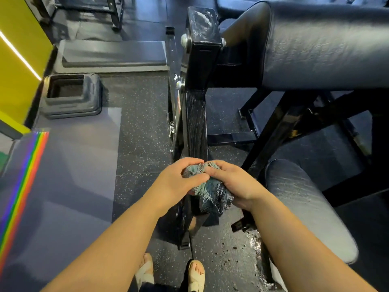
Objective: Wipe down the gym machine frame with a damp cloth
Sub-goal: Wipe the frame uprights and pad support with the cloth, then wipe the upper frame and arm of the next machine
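A black steel gym machine frame (196,123) slopes down the middle of the head view, its top cap smeared with white residue. Just in front of its lower part I hold a bunched blue-grey woven cloth (210,189) in both hands. My left hand (179,179) grips the cloth's upper left side, thumb across it. My right hand (235,182) curls round its right side, and a loose end of cloth hangs below. The cloth hides the bit of frame behind it.
Dark padded rests sit at the upper right (326,45) and lower right (305,203). Wet patches and dark specks lie on the speckled rubber floor (237,256) by my sandalled feet. A black step block (71,95) and a flat platform (111,55) stand left, beside a yellow wall.
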A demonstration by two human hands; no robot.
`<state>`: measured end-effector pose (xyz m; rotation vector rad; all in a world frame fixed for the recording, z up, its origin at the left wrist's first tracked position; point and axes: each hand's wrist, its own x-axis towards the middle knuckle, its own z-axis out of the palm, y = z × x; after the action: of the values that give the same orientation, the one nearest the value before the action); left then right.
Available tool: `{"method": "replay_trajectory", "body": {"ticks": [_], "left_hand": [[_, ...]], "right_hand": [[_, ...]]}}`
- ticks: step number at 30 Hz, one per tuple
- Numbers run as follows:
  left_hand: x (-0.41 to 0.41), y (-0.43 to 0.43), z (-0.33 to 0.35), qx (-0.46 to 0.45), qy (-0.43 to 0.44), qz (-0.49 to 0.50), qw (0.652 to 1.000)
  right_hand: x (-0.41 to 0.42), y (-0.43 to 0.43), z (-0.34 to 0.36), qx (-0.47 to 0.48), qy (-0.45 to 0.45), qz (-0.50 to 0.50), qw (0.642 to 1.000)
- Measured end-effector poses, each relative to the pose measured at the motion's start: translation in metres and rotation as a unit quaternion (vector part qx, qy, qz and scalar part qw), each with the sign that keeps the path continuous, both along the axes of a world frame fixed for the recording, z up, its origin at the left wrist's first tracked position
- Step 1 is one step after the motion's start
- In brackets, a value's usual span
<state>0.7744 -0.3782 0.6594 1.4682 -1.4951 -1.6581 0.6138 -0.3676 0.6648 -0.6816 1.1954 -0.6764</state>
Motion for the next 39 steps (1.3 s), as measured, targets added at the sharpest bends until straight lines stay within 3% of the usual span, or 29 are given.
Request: {"method": "replay_trajectory", "body": {"ticks": [3,6,10,13,15,17,19,20,24,27,31,33,36,39], "left_hand": [[0.003,-0.005,0.002,-0.048,-0.055,-0.005,0.997],[0.007,-0.012,0.001,-0.082,-0.092,0.056,0.991],[0.0,-0.009,0.0,-0.224,-0.17,0.099,0.955],[-0.018,0.013,-0.013,-0.329,-0.195,0.036,0.923],[-0.03,0.029,-0.024,-0.339,-0.168,-0.046,0.925],[-0.031,0.037,-0.027,-0.259,-0.083,-0.053,0.961],[-0.026,0.036,-0.027,-0.177,-0.026,0.037,0.983],[-0.022,0.032,-0.026,-0.158,-0.021,0.091,0.983],[-0.009,0.002,-0.025,-0.149,-0.03,0.218,0.964],[-0.001,-0.013,-0.03,-0.143,-0.009,0.259,0.955],[0.004,-0.028,-0.037,-0.087,0.003,0.263,0.961],[-0.001,-0.042,-0.031,-0.017,0.052,0.253,0.966],[-0.007,-0.069,-0.014,0.113,0.219,0.296,0.923],[-0.005,-0.081,-0.014,0.158,0.265,0.299,0.903]], "right_hand": [[-0.003,0.004,-0.001,0.058,-0.084,0.015,0.995],[-0.011,0.012,-0.006,0.065,-0.065,0.04,0.995],[-0.006,0.017,-0.016,0.082,-0.094,-0.14,0.982],[0.006,0.02,-0.016,0.056,-0.147,-0.231,0.96],[0.013,0.02,-0.014,0.012,-0.081,-0.241,0.967],[0.014,0.017,-0.018,-0.063,0.115,-0.224,0.966],[0.012,0.01,-0.023,-0.187,0.324,-0.17,0.912],[0.012,0.002,-0.024,-0.262,0.386,-0.149,0.872],[0.026,-0.042,-0.048,-0.482,0.537,-0.062,0.689],[0.034,-0.038,-0.086,-0.512,0.615,0.072,0.595],[0.026,-0.002,-0.112,-0.52,0.644,0.145,0.542],[0.026,-0.026,-0.101,-0.528,0.655,0.141,0.521],[0.042,-0.094,-0.066,-0.498,0.681,0.084,0.531],[0.048,-0.111,-0.059,-0.479,0.681,0.056,0.551]]}}
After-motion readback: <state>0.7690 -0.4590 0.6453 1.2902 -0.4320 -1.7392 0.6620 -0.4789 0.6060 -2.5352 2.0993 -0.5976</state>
